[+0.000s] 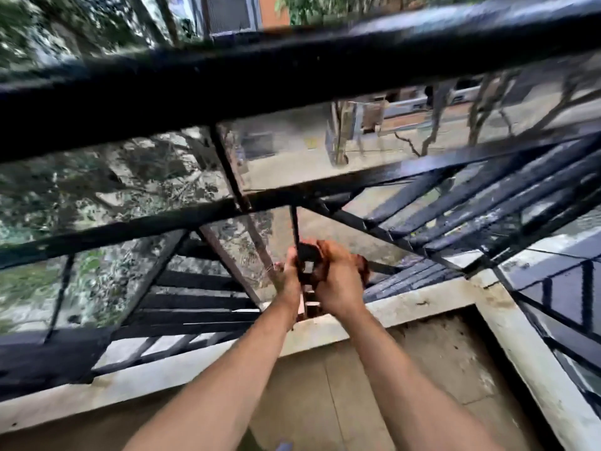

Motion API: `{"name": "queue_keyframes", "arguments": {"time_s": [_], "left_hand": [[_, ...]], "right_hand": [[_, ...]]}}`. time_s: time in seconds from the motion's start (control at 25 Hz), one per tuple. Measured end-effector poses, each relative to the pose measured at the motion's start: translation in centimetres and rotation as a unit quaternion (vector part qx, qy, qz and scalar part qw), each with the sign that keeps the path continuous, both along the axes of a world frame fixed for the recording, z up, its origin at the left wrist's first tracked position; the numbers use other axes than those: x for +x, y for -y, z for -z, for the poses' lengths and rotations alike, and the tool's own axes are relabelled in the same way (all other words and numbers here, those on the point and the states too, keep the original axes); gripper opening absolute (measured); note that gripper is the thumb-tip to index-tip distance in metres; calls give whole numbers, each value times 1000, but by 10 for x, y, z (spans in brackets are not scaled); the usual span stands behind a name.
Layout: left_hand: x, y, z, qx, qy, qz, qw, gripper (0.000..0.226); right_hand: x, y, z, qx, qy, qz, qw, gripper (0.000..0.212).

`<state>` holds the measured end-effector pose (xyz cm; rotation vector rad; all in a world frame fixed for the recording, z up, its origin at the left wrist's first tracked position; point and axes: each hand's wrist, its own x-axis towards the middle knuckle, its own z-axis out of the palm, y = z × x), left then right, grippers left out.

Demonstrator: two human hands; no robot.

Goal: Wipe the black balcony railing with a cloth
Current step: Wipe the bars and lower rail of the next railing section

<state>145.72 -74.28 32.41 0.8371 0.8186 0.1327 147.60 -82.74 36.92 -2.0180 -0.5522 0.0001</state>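
I see the dark crumpled cloth (308, 257) bunched against a thin upright bar (295, 224) low in the black metal balcony railing (292, 76), just above the pale concrete ledge (406, 304). The left hand (290, 271) and right hand (338, 283) curl their fingers round the cloth, clamping it on the bar.

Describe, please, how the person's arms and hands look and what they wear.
The left forearm and right forearm are bare to the frame's edge: no sleeves or watch show. The left hand and right hand wear no gloves; blur hides any rings.
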Motion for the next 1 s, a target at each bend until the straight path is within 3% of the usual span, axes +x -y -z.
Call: {"name": "queue_keyframes", "arguments": {"time_s": [0.12, 0.24, 0.32, 0.36, 0.4, 0.48, 0.56, 0.64, 0.68, 0.76, 0.8, 0.84, 0.92, 0.96, 1.0], "left_hand": [[12, 1, 5, 50, 29, -27, 998, 48], [18, 16, 15, 196, 113, -115, 967, 61], [15, 32, 28, 358, 138, -156, 910, 50], [16, 38, 35, 409, 146, -169, 885, 35], [17, 41, 35, 448, 155, -191, 859, 25], [22, 41, 43, 498, 144, -215, 828, 35], [25, 44, 47, 578, 125, -245, 768, 55], [12, 66, 58, 685, 159, -246, 667, 73], [5, 78, 65, 727, 193, -232, 616, 68], [-6, 93, 78, 761, 278, -159, 564, 47], [-6, 93, 86, 769, 309, -98, 551, 37], [-4, 92, 92, 782, 320, -37, 534, 31], [8, 89, 102, 800, 311, 67, 509, 28], [9, 91, 108, 798, 311, 107, 505, 27], [9, 94, 114, 795, 313, 130, 503, 24]], "right_hand": [[-1, 17, 41, 26, 15, -38, 999, 47], [41, 69, 98, -32, -117, 75, 990, 47], [47, 67, 106, 6, -67, 34, 997, 57], [41, 61, 104, 57, -45, 17, 997, 50], [35, 57, 105, 125, -78, -13, 989, 37], [44, 70, 115, 207, -152, -21, 966, 33], [58, 87, 135, 187, -211, -2, 959, 33], [52, 91, 151, 90, -88, 79, 989, 24], [46, 88, 160, 36, -5, 136, 990, 22], [40, 94, 181, -38, 115, 95, 988, 38], [49, 111, 194, -99, 202, 62, 972, 43], [61, 133, 200, -201, 312, 32, 928, 49], [103, 190, 194, -479, 436, -16, 762, 68], [123, 216, 184, -557, 474, -24, 682, 70], [133, 233, 171, -596, 474, -10, 648, 66]]}}
